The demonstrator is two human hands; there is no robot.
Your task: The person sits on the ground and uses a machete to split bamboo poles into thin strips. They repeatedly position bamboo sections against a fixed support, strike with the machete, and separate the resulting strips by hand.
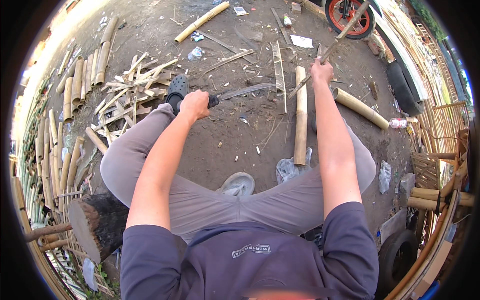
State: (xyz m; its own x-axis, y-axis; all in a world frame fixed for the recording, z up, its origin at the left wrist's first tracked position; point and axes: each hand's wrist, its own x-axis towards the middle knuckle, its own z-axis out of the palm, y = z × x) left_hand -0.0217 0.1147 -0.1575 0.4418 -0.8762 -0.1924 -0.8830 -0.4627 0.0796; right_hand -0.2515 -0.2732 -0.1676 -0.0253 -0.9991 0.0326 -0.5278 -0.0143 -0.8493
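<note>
My left hand (196,105) is closed around the black handle of a machete (248,92), beside my left shoe (178,88). The long blade points right, low over the dirt. Out in front on the right, my right hand (321,71) grips a long brown wooden stick (345,33), which slants from the lower left to the upper right. Below that hand lies a bamboo length (300,117), pointing toward me. A second bamboo tube (361,108) lies to the right of my forearm. Near the blade's tip is a split bamboo strip (278,75).
Split bamboo pieces (132,95) are heaped at the left, beside stacked bamboo tubes (77,85). A charred log (97,225) stands by my left thigh. A plastic bag (290,168) lies between my legs. At the far right are a motorbike wheel (371,19) and a tyre (401,90).
</note>
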